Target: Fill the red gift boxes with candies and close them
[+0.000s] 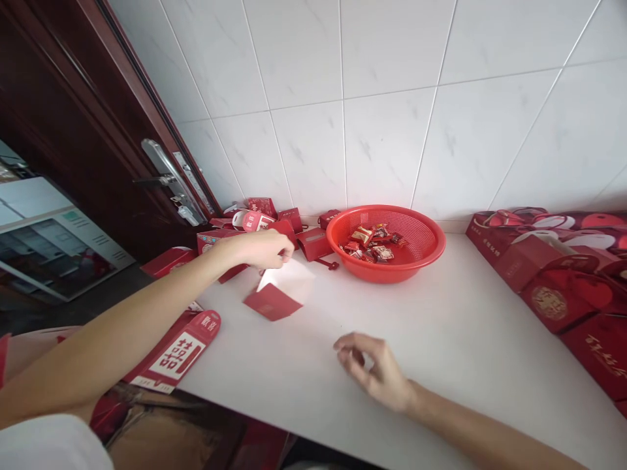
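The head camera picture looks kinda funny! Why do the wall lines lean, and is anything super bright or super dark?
In the head view, the wall has lines that splay outward, probably from a wide lens; in the head view, the pale inside of the open box looks brightest, nearly washed out; in the head view, the door is dark, hiding detail.

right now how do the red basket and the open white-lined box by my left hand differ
The basket is round and perforated; the box is flat-sided. The basket is red inside, the box white. The basket is larger than the box. Both are red outside and stand on the white table.
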Motion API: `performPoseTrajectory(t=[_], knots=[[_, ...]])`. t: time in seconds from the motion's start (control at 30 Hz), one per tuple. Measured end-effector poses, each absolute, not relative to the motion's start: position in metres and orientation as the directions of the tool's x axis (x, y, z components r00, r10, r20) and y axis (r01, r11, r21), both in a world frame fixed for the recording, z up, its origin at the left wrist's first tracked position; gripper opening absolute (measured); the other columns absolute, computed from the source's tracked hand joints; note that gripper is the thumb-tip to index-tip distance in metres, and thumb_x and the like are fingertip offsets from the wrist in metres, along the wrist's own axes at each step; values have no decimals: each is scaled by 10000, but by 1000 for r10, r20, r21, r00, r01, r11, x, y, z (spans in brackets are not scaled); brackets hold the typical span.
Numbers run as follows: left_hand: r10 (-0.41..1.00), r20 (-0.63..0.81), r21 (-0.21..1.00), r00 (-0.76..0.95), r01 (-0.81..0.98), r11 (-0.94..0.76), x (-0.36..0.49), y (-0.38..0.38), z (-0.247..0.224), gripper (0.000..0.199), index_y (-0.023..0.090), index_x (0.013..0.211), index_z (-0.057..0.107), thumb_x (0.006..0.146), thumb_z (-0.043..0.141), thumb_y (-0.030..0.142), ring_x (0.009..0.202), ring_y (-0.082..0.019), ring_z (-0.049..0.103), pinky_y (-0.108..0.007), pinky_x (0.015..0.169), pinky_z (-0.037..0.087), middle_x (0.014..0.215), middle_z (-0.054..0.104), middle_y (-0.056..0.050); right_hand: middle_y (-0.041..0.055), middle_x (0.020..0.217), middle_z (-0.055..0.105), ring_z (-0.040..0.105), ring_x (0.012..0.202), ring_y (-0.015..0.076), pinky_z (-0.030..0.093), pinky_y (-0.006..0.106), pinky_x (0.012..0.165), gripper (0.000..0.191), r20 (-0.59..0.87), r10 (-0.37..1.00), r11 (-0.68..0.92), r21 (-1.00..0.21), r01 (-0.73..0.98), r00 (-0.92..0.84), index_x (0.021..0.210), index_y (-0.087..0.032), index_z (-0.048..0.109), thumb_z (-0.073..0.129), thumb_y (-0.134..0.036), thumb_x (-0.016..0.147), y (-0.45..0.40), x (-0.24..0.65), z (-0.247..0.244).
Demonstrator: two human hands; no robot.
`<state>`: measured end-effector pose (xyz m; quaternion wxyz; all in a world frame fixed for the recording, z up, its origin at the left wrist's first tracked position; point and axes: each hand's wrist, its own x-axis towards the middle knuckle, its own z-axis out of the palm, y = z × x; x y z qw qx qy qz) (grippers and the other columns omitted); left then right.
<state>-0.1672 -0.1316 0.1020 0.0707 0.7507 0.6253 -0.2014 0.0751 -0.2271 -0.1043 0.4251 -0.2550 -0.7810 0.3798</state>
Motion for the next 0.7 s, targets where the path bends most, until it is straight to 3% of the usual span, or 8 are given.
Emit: performPoseTrajectory(t=[0.07,0.17,0.3,0.37,0.43,0.53,0.63,0.7], knots=[[897,-349,-52,271,950,-307,-149,-138,108,302,224,903,734,713,513,147,724,-208,655,-284,643,438,826,723,-36,17,748,631,526,600,109,475,230,577,243,467,810,532,-840,109,-354,968,-186,594,463,-389,998,-210,83,-89],[856,-235,24,461,883,-469,-119,-145,105,405,281,1022,763,741,509,136,833,-214,664,-286,716,443,923,755,-14,13,781,612,554,653,131,491,261,608,301,522,823,553,-826,106,-224,1098,-202,588,478,-463,996,-191,97,-66],[791,-210,131,575,818,-559,-91,-143,90,611,310,1317,651,757,504,115,898,-215,662,-269,677,428,1082,737,-24,-13,706,582,537,604,131,463,257,576,436,571,787,611,-775,163,-235,1348,-202,519,447,-473,1015,-182,115,-39],[767,-253,183,590,808,-561,-85,-138,83,704,311,1433,548,758,507,114,834,-199,655,-252,620,407,1019,725,-26,-17,651,559,494,554,117,423,242,549,440,564,761,645,-713,276,-320,1302,-191,591,445,-487,1012,-179,123,-30],[754,-297,227,585,811,-540,-83,-130,77,754,304,1493,473,760,517,129,770,-183,641,-240,580,393,949,701,-23,7,646,575,465,533,106,382,237,530,407,508,752,657,-626,419,-420,1065,-189,714,460,-498,997,-175,128,-24],[757,-346,311,554,829,-465,-90,-119,67,779,293,1519,428,758,525,155,758,-167,642,-221,582,414,944,675,-18,33,669,633,453,519,103,350,238,511,369,363,797,600,-567,564,-482,791,-194,706,488,-429,973,-167,135,-18],[758,-397,430,517,835,-345,-104,-112,59,850,276,1553,351,733,525,138,738,-152,663,-210,621,462,898,666,6,-1,629,620,474,513,115,367,234,492,186,209,839,512,-614,601,-502,936,-207,704,591,-348,891,-157,146,-14],[742,-441,489,505,828,-274,-113,-110,54,826,253,1528,393,724,537,133,715,-151,675,-221,650,492,872,673,13,-13,641,619,508,537,128,387,234,486,275,103,840,466,-639,612,-532,1083,-204,683,657,-337,843,-152,155,-13]])
